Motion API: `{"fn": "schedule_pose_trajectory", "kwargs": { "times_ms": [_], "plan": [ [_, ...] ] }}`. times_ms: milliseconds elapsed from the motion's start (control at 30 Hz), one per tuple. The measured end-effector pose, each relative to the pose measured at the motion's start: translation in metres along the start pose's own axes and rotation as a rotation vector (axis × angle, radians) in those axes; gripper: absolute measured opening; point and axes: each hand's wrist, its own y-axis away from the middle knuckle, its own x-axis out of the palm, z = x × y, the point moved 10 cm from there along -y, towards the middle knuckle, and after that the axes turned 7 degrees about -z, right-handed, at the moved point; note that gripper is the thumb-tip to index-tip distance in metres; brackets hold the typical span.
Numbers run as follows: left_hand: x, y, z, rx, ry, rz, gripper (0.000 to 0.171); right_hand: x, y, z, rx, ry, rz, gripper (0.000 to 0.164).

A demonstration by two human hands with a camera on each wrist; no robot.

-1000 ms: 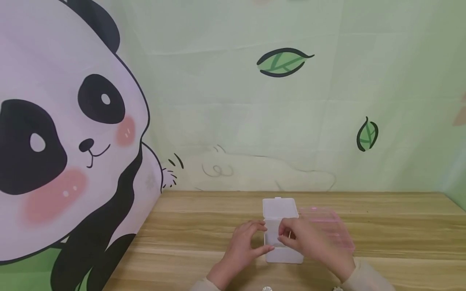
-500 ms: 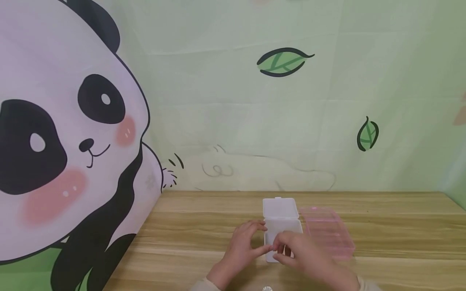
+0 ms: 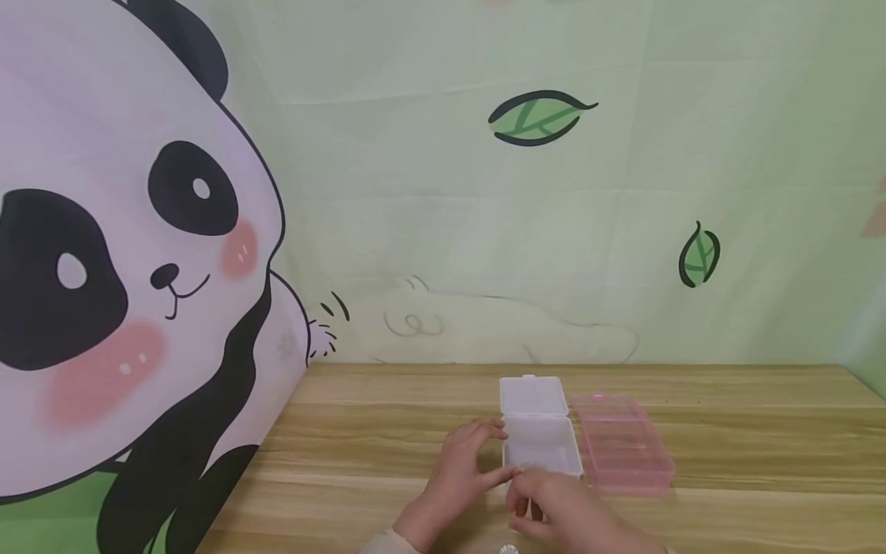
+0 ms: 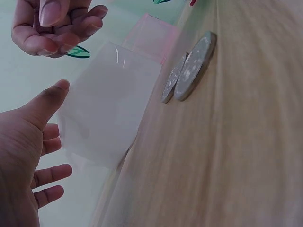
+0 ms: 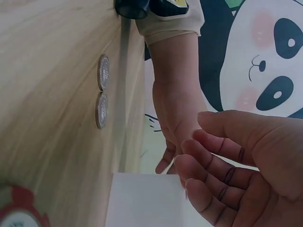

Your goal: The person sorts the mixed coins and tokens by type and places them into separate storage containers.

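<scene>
A small white plastic box (image 3: 547,454) lies on the wooden table with its lid (image 3: 533,395) folded back. My left hand (image 3: 477,462) rests against the box's left side, fingers straight and thumb at its edge (image 4: 59,87). My right hand (image 3: 547,515) hovers in front of the box near the table's front edge. Its fingers (image 5: 208,175) are loosely curled and I see nothing in them. Two silver coins (image 4: 189,71) lie side by side on the table at that edge, in front of the box.
A pink transparent box (image 3: 623,442) lies shut just right of the white one. The wooden table (image 3: 747,431) meets a panda-and-leaf wall at the back and left. A red and white round thing (image 5: 19,215) shows at the right wrist view's corner.
My right hand has drawn back from over the white box toward the table's front edge, uncovering the box's inside. The left hand and both boxes have stayed put.
</scene>
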Motion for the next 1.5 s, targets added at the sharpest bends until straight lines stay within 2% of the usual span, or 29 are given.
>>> {"fn": "schedule_pose_trajectory", "kwargs": {
  "times_ms": [167, 300, 700, 933, 1167, 1333, 1500],
  "plan": [
    [0.001, 0.0, 0.0, -0.01, -0.007, 0.009, 0.038, 0.012, 0.002, -0.002, -0.019, 0.028, 0.061, 0.009],
    [0.001, 0.001, 0.001, -0.017, -0.001, 0.016, 0.038, 0.024, 0.004, -0.006, 0.014, 0.05, 0.128, 0.01],
    [0.002, 0.0, 0.002, -0.026, 0.011, 0.024, 0.039, 0.049, 0.003, -0.01, -0.009, 0.193, 0.215, 0.011],
    [0.002, 0.001, 0.002, -0.017, 0.018, 0.016, 0.039, 0.058, 0.003, -0.013, -0.022, 0.259, 0.237, 0.011],
    [0.001, 0.001, 0.001, -0.015, 0.015, 0.016, 0.04, 0.063, 0.002, -0.014, -0.012, 0.274, 0.264, 0.012],
    [0.002, 0.001, 0.002, -0.03, 0.013, 0.033, 0.04, 0.064, 0.002, -0.013, -0.018, 0.276, 0.257, 0.011],
    [0.003, 0.001, 0.002, -0.032, 0.02, 0.039, 0.04, 0.064, 0.001, -0.009, -0.061, 0.299, 0.232, 0.01]
  ]
}}
